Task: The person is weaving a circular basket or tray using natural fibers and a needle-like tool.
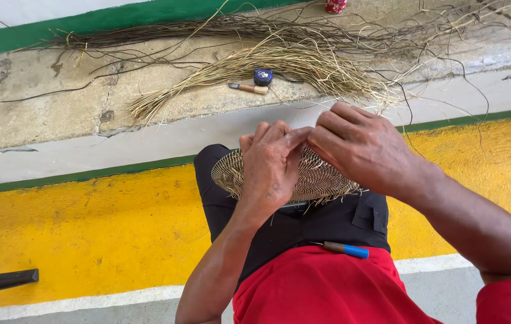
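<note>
A woven disc of pale and dark fibre rests on my knee, and everything else sits around it. To its left lies yellow-painted floor. My left hand lies flat over the disc's middle, fingers curled on the weave, the grip closed against it. Beyond the disc, on the concrete step, a bundle of pale straw and a bundle of dark fibre stretch out, with a wooden-handled knife and a small round blue tape measure between them and the disc. My right hand pinches the disc's far edge, grip narrow, touching my left fingertips. Nearer me than the disc, a blue-tipped tool lies on my lap.
</note>
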